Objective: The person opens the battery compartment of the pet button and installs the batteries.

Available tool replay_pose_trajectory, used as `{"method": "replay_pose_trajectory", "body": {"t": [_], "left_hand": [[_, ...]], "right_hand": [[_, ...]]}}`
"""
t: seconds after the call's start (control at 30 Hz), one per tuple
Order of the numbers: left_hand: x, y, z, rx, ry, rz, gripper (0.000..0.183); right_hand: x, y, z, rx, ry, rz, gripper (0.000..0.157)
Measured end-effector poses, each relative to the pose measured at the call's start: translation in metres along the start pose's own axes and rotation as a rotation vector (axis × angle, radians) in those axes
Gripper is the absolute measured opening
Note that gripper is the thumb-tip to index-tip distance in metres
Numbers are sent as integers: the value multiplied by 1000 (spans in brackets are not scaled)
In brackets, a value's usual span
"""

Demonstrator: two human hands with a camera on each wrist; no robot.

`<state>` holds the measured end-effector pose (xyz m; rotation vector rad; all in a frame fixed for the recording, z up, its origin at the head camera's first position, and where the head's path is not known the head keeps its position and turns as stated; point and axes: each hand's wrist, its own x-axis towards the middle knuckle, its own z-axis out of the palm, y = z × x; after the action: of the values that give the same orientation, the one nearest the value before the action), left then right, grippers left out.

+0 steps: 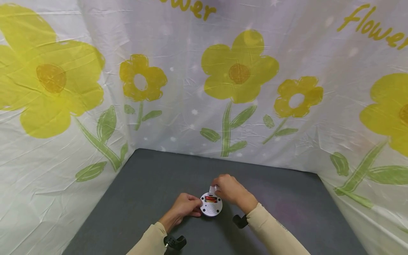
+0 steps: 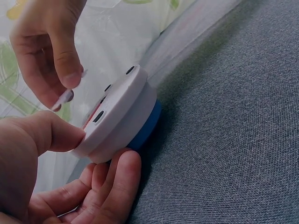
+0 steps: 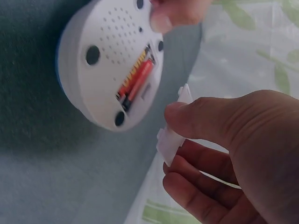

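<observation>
A round white battery-powered device with a blue part underneath is held underside up over the grey table. My left hand grips its left edge, thumb on the rim and fingers beneath, as the left wrist view shows. Two red-and-yellow batteries lie side by side in its uncovered battery compartment. Small speaker holes and several black round feet mark the same face. Just past the far edge, my right hand pinches a small white battery cover between thumb and fingers, apart from the device.
The grey cloth-like table surface spreads around both hands. A white curtain printed with yellow flowers rises along its back and sides. Dark wrist-worn cameras sit at both sleeves.
</observation>
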<state>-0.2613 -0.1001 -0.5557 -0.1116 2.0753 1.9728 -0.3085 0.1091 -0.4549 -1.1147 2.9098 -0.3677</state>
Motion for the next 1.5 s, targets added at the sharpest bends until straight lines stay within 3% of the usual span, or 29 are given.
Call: {"method": "replay_pose_trajectory", "body": {"t": [0.47, 0.83, 1.17, 1.5], "left_hand": [[-1, 1, -1, -13, -8, 14, 26], [-3, 3, -1, -2, 2, -1, 27], [-2, 2, 0, 1, 16, 16, 25], [0, 0, 0, -32, -2, 17, 26]], "right_hand": [[-1, -9, 20, -6, 39, -103, 19], [-2, -12, 26, -7, 44, -77, 19], [-3, -11, 29, -26, 109, -111, 13], [-3, -3, 27, -37, 84, -24, 11]]}}
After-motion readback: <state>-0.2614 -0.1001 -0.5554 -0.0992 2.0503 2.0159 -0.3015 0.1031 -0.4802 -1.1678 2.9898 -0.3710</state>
